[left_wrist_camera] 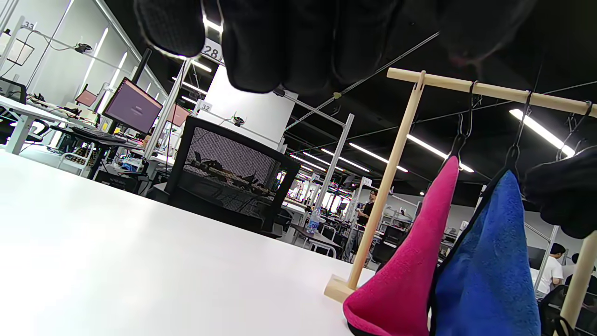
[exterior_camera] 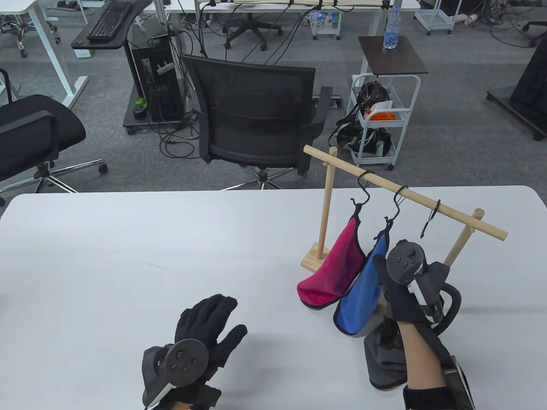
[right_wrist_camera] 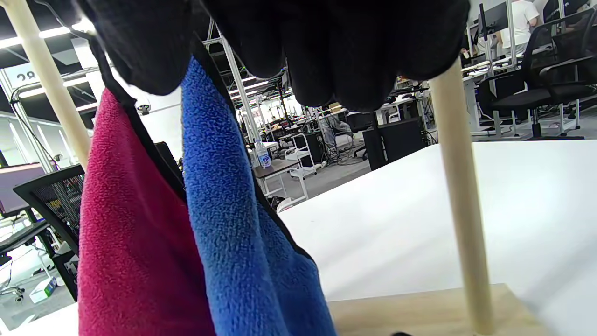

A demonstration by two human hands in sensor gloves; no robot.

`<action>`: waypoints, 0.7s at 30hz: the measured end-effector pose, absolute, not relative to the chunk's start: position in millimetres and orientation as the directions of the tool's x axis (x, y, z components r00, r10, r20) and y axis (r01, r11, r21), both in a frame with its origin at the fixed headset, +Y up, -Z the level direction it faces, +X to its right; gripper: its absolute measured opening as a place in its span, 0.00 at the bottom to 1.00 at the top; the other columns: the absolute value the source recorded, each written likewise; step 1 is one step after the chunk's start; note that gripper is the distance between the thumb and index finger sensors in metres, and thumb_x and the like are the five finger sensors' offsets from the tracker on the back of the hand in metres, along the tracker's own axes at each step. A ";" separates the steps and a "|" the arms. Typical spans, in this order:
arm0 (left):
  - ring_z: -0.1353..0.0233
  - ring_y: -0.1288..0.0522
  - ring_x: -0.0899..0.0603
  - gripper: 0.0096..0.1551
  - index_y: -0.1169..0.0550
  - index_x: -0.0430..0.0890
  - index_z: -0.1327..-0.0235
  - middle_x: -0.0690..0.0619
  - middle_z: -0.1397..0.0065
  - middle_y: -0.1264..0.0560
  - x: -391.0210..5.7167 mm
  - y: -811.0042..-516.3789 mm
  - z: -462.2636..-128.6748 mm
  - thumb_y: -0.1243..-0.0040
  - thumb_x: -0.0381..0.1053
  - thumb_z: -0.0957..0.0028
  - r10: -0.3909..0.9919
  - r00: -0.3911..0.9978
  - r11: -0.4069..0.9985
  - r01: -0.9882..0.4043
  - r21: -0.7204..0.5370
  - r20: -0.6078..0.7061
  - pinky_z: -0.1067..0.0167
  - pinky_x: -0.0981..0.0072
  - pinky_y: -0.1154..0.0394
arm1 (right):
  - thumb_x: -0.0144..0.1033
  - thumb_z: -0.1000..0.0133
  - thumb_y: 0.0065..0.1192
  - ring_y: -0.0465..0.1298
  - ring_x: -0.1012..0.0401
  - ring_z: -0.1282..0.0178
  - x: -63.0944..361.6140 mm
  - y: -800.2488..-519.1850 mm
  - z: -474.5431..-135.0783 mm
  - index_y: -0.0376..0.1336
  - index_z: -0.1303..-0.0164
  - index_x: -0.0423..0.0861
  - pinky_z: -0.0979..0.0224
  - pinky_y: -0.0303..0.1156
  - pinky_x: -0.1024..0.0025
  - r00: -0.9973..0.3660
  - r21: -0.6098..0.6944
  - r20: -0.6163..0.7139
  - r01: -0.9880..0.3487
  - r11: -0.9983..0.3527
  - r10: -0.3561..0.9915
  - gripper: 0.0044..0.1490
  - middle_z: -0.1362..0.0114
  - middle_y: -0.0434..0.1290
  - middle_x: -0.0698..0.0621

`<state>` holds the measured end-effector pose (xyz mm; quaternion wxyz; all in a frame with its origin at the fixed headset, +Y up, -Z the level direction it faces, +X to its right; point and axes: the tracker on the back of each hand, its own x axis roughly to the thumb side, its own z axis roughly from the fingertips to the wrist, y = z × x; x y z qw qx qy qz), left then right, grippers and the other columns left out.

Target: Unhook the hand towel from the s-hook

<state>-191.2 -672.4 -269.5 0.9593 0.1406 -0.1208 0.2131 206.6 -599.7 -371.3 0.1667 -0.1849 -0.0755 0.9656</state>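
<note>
Blue towel hangs from the middle hook on the wooden rail — we see our right hand against it, grip unclear. Left hand hovers, fingers spread — holding nothing.
</note>
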 end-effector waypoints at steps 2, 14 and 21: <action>0.18 0.31 0.34 0.38 0.31 0.55 0.19 0.46 0.16 0.31 -191.6 -672.3 -269.8 0.50 0.71 0.40 0.374 0.881 0.871 -0.441 0.217 0.289 0.23 0.31 0.38 | 0.56 0.31 0.58 0.69 0.35 0.23 207.0 -603.6 -376.4 0.52 0.10 0.40 0.22 0.63 0.39 -0.867 -0.207 -0.340 -0.308 -0.929 0.364 0.46 0.16 0.63 0.31; 0.18 0.31 0.34 0.38 0.31 0.55 0.19 0.46 0.16 0.31 -192.6 -672.3 -270.6 0.50 0.71 0.40 0.371 0.886 0.875 -0.434 0.214 0.279 0.23 0.31 0.38 | 0.49 0.32 0.60 0.72 0.41 0.26 212.5 -634.6 -392.5 0.53 0.14 0.43 0.23 0.66 0.44 -0.782 -0.349 -0.269 -0.465 -0.814 0.562 0.41 0.19 0.66 0.36; 0.18 0.31 0.34 0.38 0.31 0.55 0.19 0.46 0.16 0.31 -191.7 -672.2 -271.2 0.50 0.71 0.40 0.367 0.887 0.879 -0.429 0.206 0.279 0.23 0.31 0.38 | 0.41 0.31 0.61 0.80 0.48 0.36 212.1 -633.7 -392.1 0.63 0.24 0.47 0.30 0.73 0.52 -0.758 -0.395 -0.212 -0.511 -0.763 0.617 0.26 0.30 0.76 0.42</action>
